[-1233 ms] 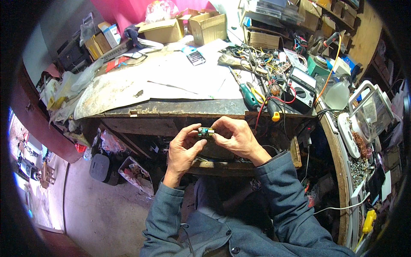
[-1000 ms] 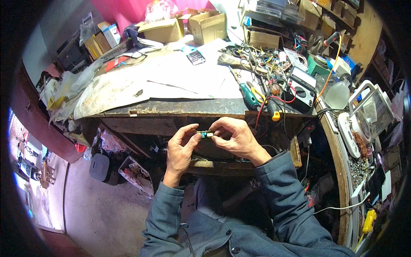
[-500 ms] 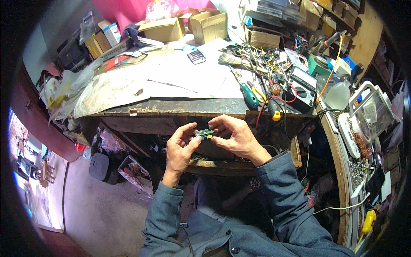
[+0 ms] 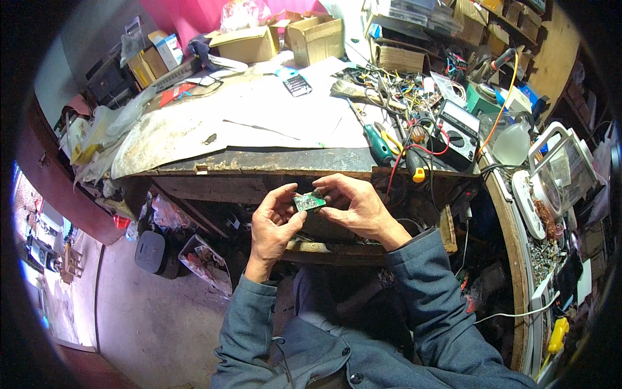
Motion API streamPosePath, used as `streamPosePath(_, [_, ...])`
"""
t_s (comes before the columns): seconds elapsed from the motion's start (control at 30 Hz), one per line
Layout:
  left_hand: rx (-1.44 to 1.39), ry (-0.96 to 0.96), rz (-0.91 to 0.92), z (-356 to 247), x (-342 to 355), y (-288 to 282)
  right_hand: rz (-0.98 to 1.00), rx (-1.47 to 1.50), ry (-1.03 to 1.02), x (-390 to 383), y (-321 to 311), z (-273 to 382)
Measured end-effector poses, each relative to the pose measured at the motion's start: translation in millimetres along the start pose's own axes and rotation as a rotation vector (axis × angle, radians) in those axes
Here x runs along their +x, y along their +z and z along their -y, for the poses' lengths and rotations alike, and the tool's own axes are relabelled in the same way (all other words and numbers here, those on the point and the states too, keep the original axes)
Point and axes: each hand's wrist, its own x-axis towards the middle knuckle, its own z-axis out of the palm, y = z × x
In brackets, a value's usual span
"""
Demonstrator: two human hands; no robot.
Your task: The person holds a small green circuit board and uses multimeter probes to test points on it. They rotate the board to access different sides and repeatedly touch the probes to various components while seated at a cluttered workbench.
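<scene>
A small green circuit board [image 4: 310,201] is held up between my two hands, just in front of the bench's near edge. My left hand [image 4: 275,220] grips its left side between thumb and fingers. At the board's right side, the fingertips of my right hand [image 4: 353,206] close on its upper corner, with the thumb just below. The board's face with solder spots is turned toward me. Some of its edge is hidden behind my fingertips.
White paper [image 4: 259,123] covers the bench. To the right lie a green-handled screwdriver [image 4: 378,144], a multimeter [image 4: 457,136], a brush [image 4: 363,94] and tangled wires. Cardboard boxes [image 4: 315,40] stand at the back. An open drawer [image 4: 311,251] sits below my hands.
The circuit board has been tilted, so its flat soldered face now shows instead of its edge with the components. My hands have hardly moved from their place.
</scene>
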Motion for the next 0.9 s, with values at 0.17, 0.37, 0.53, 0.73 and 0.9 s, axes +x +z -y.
streamPosePath(0.17, [0.014, -0.017, 0.013, -2.5, -1.1, 1.1, -0.023, 0.009, 0.005, -0.3, 0.2, -0.5])
streamPosePath(0.37, [0.020, -0.034, 0.009, -4.9, -1.7, 3.0, -0.033, 0.000, -0.004, -0.6, 0.4, -1.3])
streamPosePath(0.53, [0.031, -0.048, 0.015, -3.7, -0.9, 2.2, -0.018, 0.025, 0.032, -0.6, 0.0, -0.3])
streamPosePath(0.73, [0.046, -0.023, 0.018, -2.0, 0.0, 5.2, -0.033, 0.061, -0.019, -0.4, 0.3, -1.3])
streamPosePath(0.9, [0.083, -0.089, 0.035, -5.3, 0.4, 5.1, -0.016, 0.059, -0.001, -0.5, -0.5, -3.0])
